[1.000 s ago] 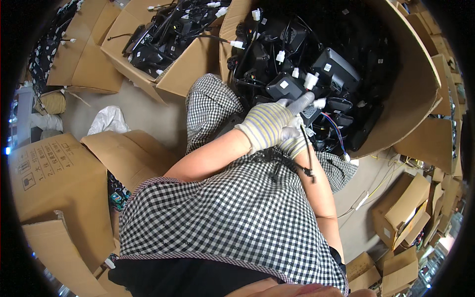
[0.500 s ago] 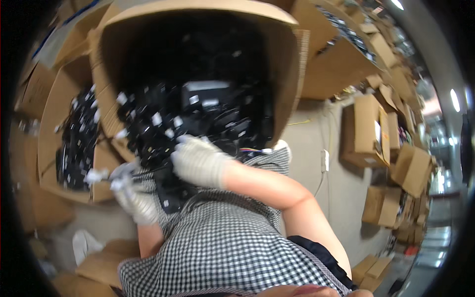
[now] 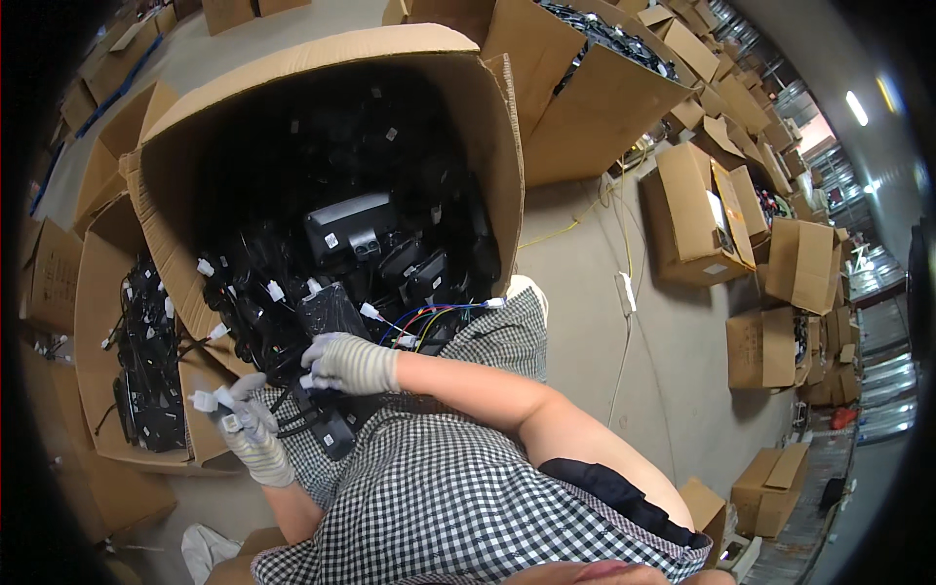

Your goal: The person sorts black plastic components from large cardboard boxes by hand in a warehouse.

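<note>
Your left hand (image 3: 249, 429) has its grip closed on white cable connectors (image 3: 216, 402), while your right hand (image 3: 346, 363) grips a black cable (image 3: 297, 421) beside the big cardboard box (image 3: 468, 117).

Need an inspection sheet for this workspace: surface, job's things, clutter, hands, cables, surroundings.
Surface: grey concrete floor, bare between boxes.
Job's things: large open cardboard box heaped with black devices and their leads.
Clutter: second open box of black parts on the left; more cartons around.
Grippers: left hand, gloved, holds white connectors; right hand, gloved, rests on a black device; grip unclear.
Cables: coloured wires at the box edge; yellow cord on the floor.
Surroundings: cardboard boxes scattered to the right.
</note>
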A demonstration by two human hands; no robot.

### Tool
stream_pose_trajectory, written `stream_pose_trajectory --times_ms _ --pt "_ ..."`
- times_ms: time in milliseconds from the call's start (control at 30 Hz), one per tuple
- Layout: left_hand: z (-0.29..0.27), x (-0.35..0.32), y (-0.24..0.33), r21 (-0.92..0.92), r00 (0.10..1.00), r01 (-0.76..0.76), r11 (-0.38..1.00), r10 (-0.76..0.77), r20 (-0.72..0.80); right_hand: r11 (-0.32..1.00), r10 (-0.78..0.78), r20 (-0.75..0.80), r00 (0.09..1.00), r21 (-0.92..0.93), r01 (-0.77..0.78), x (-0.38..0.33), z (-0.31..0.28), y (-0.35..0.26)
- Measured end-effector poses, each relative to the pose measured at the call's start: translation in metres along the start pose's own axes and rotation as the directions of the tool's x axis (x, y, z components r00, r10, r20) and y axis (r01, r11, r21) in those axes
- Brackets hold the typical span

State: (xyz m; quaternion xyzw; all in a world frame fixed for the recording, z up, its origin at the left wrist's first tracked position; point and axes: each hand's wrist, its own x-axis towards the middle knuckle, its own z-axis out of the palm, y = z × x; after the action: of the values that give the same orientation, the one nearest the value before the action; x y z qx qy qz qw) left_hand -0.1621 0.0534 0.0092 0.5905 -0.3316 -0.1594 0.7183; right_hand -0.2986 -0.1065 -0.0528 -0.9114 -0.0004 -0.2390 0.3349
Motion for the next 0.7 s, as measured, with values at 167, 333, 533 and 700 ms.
stream_pose_trajectory --times_ms 167,333,533,700 --pt "0.002 0.000 -0.002 0.159 0.940 0.128 0.979 -0.171 0.295 0.686 0.483 0.181 0.857 0.530 -0.499 -0.002 -0.091 -0.056" --pt "0.034 -0.005 0.039 0.175 0.778 0.319 0.931 -0.363 0.513 0.920 0.344 0.140 0.929 0.147 -0.363 0.000 -0.100 -0.069" --pt "0.028 -0.007 0.035 0.212 0.764 0.406 0.889 -0.457 0.456 0.930 0.366 0.176 0.914 -0.117 -0.349 -0.001 -0.105 -0.078" --pt "0.017 -0.033 0.018 -0.075 0.805 0.446 0.892 -0.363 0.470 0.946 0.252 0.365 0.896 -0.289 -0.148 0.000 -0.110 -0.094"
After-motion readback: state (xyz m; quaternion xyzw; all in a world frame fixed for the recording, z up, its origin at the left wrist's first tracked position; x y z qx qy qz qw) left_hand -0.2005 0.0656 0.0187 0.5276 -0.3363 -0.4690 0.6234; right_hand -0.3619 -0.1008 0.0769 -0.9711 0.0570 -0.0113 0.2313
